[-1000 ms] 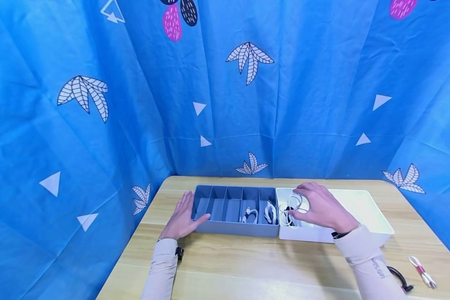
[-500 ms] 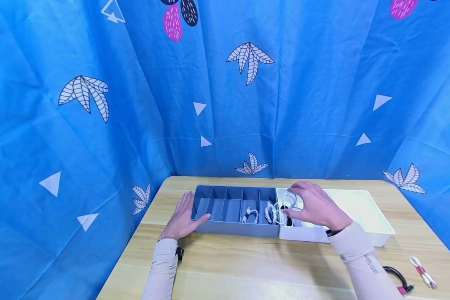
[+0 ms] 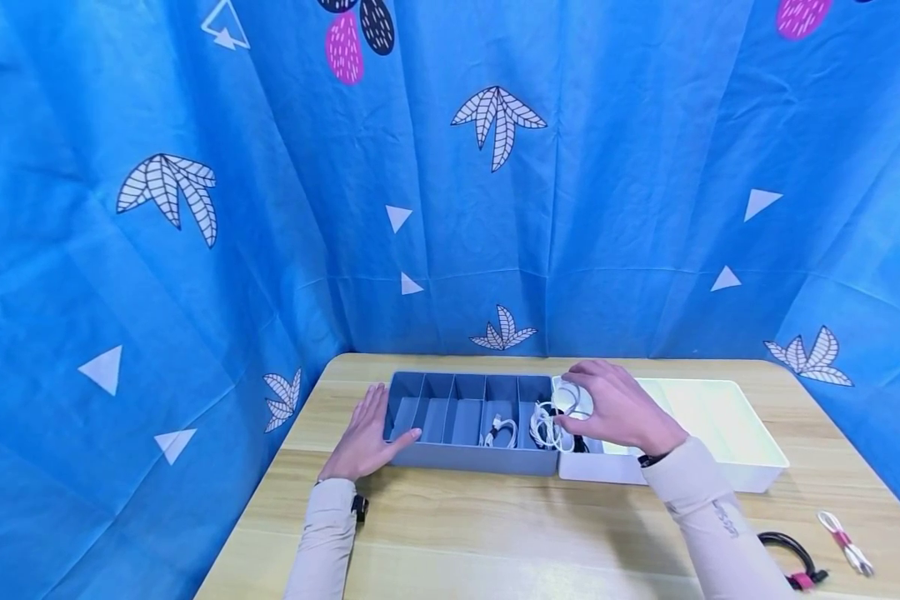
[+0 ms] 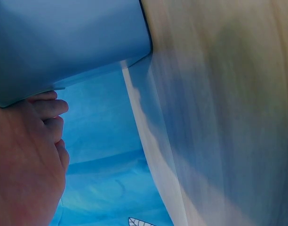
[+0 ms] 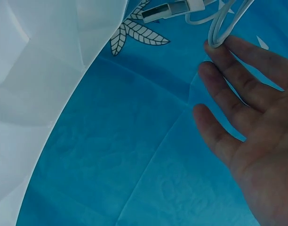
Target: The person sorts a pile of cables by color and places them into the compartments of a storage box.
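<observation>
My right hand (image 3: 617, 410) pinches a coiled white USB cable (image 5: 219, 26) over the seam between two boxes. Its metal USB plug (image 5: 170, 11) shows at the top of the right wrist view. Part of the loop hangs above the rightmost compartment of the grey-blue divided box (image 3: 465, 457), overlapping a white cable inside, so the two are hard to tell apart. A short white cable (image 3: 501, 430) lies one compartment to the left. My left hand (image 3: 362, 437) rests against the divided box's left end, fingers straight and thumb over the front rim.
A white box (image 3: 603, 470) adjoins the divided box on the right, with something black (image 3: 581, 444) at its left end. On the table's right lie a black cable (image 3: 791, 543) and a white cable (image 3: 855, 557), each with a pink strap. A blue curtain (image 3: 450, 192) surrounds the table.
My right hand has moved left with the white USB cable, from above the white box towards the divided box's rightmost compartment. The left hand has stayed in place.
</observation>
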Demonstrator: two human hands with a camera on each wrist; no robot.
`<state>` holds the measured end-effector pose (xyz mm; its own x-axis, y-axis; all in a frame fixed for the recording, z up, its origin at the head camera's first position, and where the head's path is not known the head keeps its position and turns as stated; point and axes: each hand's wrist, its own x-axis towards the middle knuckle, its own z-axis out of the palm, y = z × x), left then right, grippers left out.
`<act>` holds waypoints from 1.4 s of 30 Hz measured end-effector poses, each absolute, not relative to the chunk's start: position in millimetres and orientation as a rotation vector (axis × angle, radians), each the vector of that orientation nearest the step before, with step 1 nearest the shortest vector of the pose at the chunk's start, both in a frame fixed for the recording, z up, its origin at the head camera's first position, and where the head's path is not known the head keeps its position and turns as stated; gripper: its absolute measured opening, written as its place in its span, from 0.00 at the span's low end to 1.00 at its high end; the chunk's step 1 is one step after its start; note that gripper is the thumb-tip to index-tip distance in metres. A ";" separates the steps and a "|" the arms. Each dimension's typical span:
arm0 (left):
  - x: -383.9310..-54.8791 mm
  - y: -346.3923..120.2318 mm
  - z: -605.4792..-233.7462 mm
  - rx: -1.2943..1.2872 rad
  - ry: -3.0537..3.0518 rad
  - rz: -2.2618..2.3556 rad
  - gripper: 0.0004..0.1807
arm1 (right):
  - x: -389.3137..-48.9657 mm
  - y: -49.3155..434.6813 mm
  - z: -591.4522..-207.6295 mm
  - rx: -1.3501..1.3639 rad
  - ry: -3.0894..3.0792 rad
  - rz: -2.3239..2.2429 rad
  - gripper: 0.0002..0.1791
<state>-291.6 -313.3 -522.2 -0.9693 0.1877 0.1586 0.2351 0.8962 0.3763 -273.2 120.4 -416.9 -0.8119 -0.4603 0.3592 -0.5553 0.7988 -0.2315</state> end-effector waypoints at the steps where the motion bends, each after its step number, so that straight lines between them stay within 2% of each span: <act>1: -291.5 -313.2 -522.1 -0.330 -2.943 -0.605 0.61 | -273.8 119.5 -416.8 0.786 -2.700 0.475 0.37; 42: -293.0 -313.0 -521.0 -0.319 -2.956 -0.604 0.61 | -291.0 72.2 -421.3 0.915 -2.658 0.473 0.37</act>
